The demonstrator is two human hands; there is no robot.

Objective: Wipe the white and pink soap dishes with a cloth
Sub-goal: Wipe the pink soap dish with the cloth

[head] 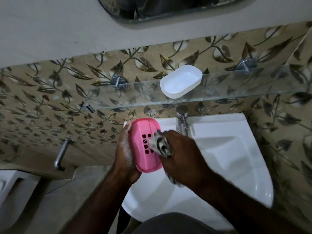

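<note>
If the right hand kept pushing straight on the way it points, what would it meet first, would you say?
The right hand points left, its cloth seemingly already against the pink soap dish; beyond that, probably the left hand.

You have nothing to read here: no lettering, brand, number or sign shows on anything in view.
</note>
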